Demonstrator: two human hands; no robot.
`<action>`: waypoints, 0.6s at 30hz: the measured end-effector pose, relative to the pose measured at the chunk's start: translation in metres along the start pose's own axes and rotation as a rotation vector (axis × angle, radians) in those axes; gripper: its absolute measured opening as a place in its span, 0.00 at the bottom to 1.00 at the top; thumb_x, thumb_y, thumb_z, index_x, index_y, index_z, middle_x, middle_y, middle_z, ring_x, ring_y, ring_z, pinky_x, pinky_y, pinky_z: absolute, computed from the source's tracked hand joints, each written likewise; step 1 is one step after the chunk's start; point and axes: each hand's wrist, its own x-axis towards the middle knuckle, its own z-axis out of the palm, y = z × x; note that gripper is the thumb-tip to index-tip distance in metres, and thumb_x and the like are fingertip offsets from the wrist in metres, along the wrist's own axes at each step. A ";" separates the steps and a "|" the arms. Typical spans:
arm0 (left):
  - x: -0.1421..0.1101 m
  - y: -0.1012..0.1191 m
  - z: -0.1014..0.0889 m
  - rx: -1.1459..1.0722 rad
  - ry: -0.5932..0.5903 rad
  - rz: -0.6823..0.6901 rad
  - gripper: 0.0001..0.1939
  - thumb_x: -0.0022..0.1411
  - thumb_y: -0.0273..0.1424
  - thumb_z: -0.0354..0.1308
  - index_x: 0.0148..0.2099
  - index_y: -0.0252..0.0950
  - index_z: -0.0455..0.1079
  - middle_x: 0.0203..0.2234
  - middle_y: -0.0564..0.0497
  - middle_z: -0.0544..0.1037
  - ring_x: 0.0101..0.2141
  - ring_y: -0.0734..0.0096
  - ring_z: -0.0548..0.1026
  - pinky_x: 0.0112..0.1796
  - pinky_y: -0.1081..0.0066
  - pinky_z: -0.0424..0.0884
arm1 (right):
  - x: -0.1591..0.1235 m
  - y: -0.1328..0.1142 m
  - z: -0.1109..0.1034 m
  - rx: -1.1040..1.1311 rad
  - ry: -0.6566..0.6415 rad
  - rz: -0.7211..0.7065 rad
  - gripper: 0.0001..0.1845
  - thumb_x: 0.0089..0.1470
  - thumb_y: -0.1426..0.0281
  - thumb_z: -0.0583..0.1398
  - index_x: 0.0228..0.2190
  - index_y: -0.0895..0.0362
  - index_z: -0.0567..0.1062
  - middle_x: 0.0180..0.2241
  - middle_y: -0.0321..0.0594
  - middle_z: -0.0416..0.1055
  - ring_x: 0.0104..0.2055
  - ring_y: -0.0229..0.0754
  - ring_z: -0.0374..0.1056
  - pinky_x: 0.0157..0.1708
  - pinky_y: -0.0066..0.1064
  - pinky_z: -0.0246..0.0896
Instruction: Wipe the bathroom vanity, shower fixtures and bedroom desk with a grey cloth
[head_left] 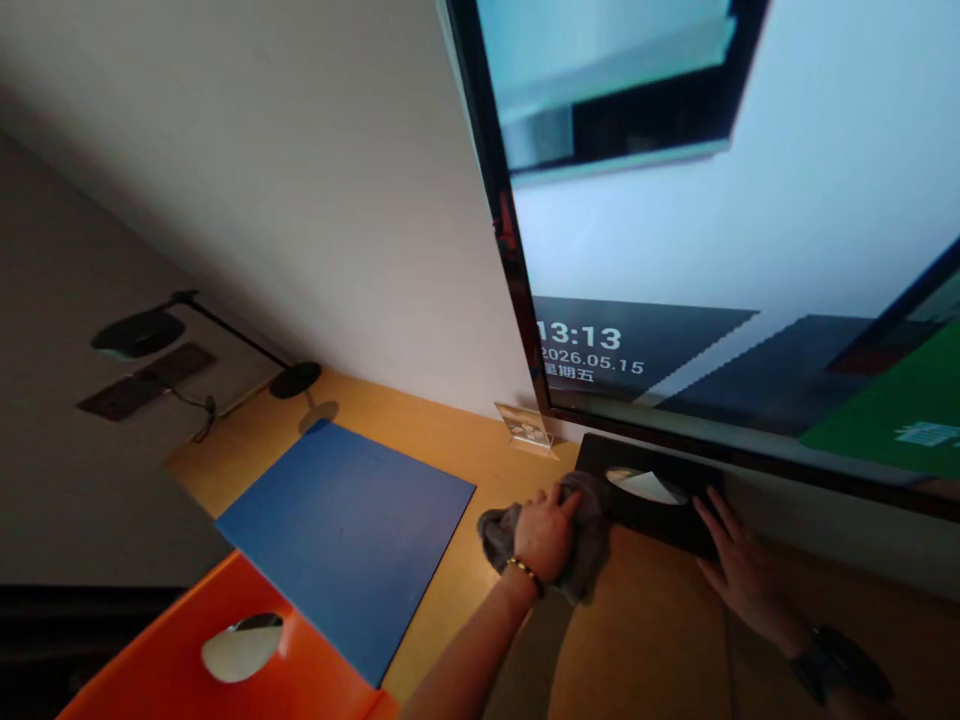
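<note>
My left hand (544, 540), with a beaded bracelet at the wrist, is closed over a bunched grey cloth (592, 555) near the wooden table's back edge. The cloth spreads out on both sides of the hand and touches or overlaps the left end of a black tissue box (596, 458). A white tissue (651, 487) sticks up from the oval slot in the box. At the box's right end, my right hand (750, 585) rests with its fingers stretched out and apart. A dark watch or band sits on that wrist.
A large lit screen (637, 240) rises just behind the tissue box. Beside it stands a small clear sign holder (529, 428). A blue mat (352, 540) lies on the wooden table (405, 415), with a black desk lamp (296, 380) beyond. An orange chair (172, 670) stands at the front left.
</note>
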 end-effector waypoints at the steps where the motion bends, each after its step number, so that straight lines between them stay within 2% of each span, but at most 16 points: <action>1: 0.002 -0.023 -0.010 0.012 -0.021 -0.071 0.18 0.67 0.31 0.43 0.57 0.46 0.63 0.47 0.45 0.69 0.43 0.59 0.70 0.40 0.61 0.70 | 0.000 -0.003 0.001 -0.001 0.019 0.004 0.33 0.60 0.68 0.48 0.64 0.57 0.45 0.68 0.47 0.32 0.66 0.53 0.46 0.57 0.47 0.61; 3: 0.012 -0.047 -0.030 0.026 0.018 -0.100 0.17 0.67 0.32 0.43 0.55 0.45 0.65 0.45 0.45 0.69 0.42 0.59 0.70 0.39 0.63 0.70 | 0.001 -0.008 0.004 -0.011 0.036 0.015 0.31 0.61 0.67 0.47 0.63 0.57 0.47 0.67 0.47 0.34 0.65 0.53 0.47 0.58 0.48 0.61; 4: 0.020 -0.047 -0.037 0.023 0.068 -0.058 0.17 0.67 0.33 0.43 0.55 0.45 0.65 0.46 0.45 0.69 0.42 0.58 0.70 0.39 0.62 0.70 | 0.001 -0.009 0.007 -0.017 0.040 0.027 0.30 0.61 0.66 0.47 0.63 0.58 0.47 0.67 0.47 0.35 0.65 0.53 0.48 0.58 0.48 0.60; 6: 0.042 -0.029 -0.045 -0.009 0.141 0.055 0.17 0.68 0.35 0.43 0.55 0.47 0.65 0.47 0.45 0.68 0.44 0.57 0.69 0.39 0.61 0.70 | 0.001 -0.011 0.011 -0.031 0.048 0.060 0.29 0.62 0.65 0.46 0.62 0.58 0.48 0.67 0.46 0.36 0.65 0.53 0.49 0.58 0.48 0.61; 9: 0.068 0.002 -0.038 -0.069 0.090 0.092 0.17 0.67 0.33 0.43 0.53 0.44 0.67 0.47 0.44 0.69 0.45 0.56 0.70 0.41 0.59 0.70 | 0.001 -0.013 0.012 -0.054 0.052 0.088 0.29 0.63 0.62 0.45 0.62 0.58 0.49 0.67 0.45 0.36 0.64 0.52 0.50 0.57 0.47 0.63; 11: 0.069 0.000 -0.025 -0.098 0.044 0.062 0.17 0.67 0.32 0.44 0.54 0.44 0.67 0.47 0.44 0.69 0.45 0.58 0.71 0.41 0.62 0.70 | 0.000 -0.013 0.009 -0.071 0.031 0.090 0.29 0.64 0.61 0.44 0.62 0.58 0.50 0.67 0.44 0.37 0.63 0.52 0.53 0.55 0.46 0.64; 13: 0.053 -0.028 -0.014 -0.125 -0.009 0.021 0.16 0.67 0.35 0.47 0.54 0.44 0.67 0.45 0.45 0.71 0.42 0.62 0.73 0.38 0.67 0.70 | -0.002 -0.013 0.005 -0.072 0.007 0.099 0.29 0.64 0.59 0.44 0.62 0.59 0.52 0.67 0.45 0.38 0.61 0.52 0.55 0.55 0.45 0.64; 16: 0.020 -0.099 -0.012 -0.138 -0.083 -0.095 0.16 0.67 0.37 0.48 0.54 0.40 0.67 0.41 0.47 0.73 0.38 0.66 0.74 0.37 0.69 0.70 | -0.005 -0.011 0.002 -0.060 -0.020 0.116 0.31 0.64 0.57 0.44 0.61 0.62 0.53 0.67 0.47 0.37 0.60 0.55 0.57 0.54 0.44 0.65; 18: 0.006 -0.145 -0.017 -0.125 -0.041 -0.184 0.19 0.69 0.36 0.45 0.58 0.39 0.64 0.45 0.45 0.72 0.41 0.64 0.73 0.41 0.66 0.70 | -0.007 -0.010 0.001 -0.054 -0.020 0.117 0.33 0.64 0.55 0.44 0.61 0.64 0.53 0.67 0.49 0.37 0.60 0.56 0.58 0.52 0.44 0.66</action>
